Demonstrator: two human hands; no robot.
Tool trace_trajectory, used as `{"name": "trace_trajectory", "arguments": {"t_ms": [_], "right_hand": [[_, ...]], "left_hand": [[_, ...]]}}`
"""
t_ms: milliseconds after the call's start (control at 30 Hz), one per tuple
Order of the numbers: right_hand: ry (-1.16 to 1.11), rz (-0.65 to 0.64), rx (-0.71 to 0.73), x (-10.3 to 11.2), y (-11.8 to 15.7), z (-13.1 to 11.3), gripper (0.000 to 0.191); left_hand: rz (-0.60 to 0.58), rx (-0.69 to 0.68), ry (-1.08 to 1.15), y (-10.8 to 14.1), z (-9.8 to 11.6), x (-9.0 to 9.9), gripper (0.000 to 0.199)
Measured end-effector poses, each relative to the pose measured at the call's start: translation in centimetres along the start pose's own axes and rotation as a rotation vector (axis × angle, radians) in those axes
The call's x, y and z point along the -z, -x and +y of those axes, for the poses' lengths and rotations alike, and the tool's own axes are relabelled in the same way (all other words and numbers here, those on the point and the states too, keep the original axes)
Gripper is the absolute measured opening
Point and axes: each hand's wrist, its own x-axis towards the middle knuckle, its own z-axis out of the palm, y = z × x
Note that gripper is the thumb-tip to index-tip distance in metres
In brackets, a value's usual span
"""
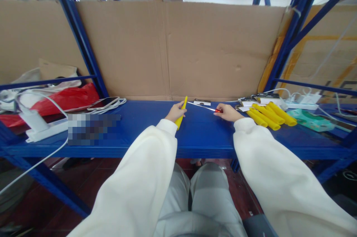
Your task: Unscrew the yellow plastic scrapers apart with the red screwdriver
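My left hand is closed around a yellow tube, which it holds upright with a tilt over the blue shelf top. In my right hand is a screwdriver with a red handle. Its long thin metal shaft points left at the upper part of the tube; whether the tip touches it I cannot tell. Behind the shaft lies a small black-and-white card or packet. Several more yellow tubes lie side by side to the right of my right hand.
Black-and-white packets, a white power strip and a green package lie at the right. Leftward are a phone, coiled white cable, a white power strip and a red bag. Cardboard stands behind, between blue posts.
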Motion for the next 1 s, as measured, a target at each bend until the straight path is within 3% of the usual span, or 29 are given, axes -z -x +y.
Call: {"name": "trace_trajectory", "arguments": {"t_ms": [333,600,1000], "right_hand": [[0.106,-0.063,-0.153,0.4,0.1,-0.3,0.007],[0.259,-0.117,-0.275,0.8,0.3,-0.8,0.016],[0.323,-0.158,-0.285,0.8,0.3,-0.9,0.019]], "left_hand": [[0.002,0.054,-0.002,0.0,0.1,-0.3,0.068],[0.007,0.076,0.072,-0.8,-0.5,-0.2,0.079],[-0.002,0.074,0.205,-0.6,-0.4,-0.1,0.096]]}}
